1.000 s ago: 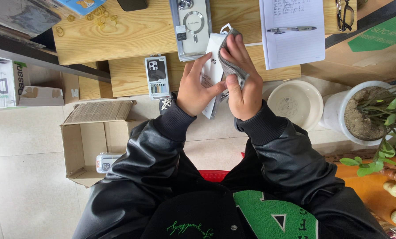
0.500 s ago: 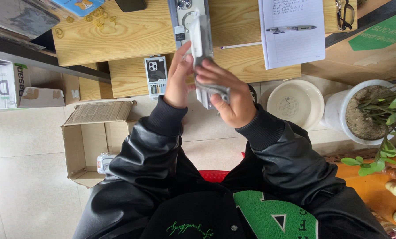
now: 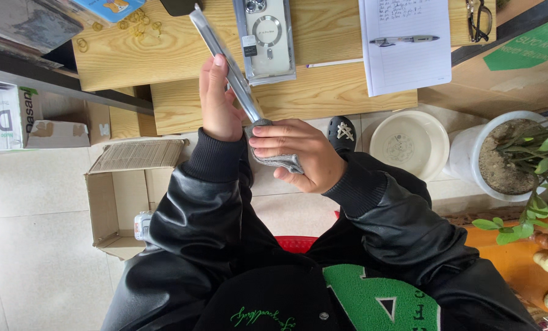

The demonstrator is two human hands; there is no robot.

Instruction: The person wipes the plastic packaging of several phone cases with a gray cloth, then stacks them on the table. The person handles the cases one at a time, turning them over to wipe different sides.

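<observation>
- The left hand gripped a phone held edge-on, tilted above the wooden desk.
- The right hand pinched a grey cloth around the phone's lower end.
- A packaged phone case lay on the desk, near a notepad with a pen.
- An open cardboard box sat on the floor.

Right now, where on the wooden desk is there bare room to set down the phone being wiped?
Free: the lower wooden desk board between the left hand and the lined notepad, below the packaged phone case. Also the upper board between the gold rings and the case. Crowded: the far left corner, and the right end under the notepad, pen and glasses.
</observation>
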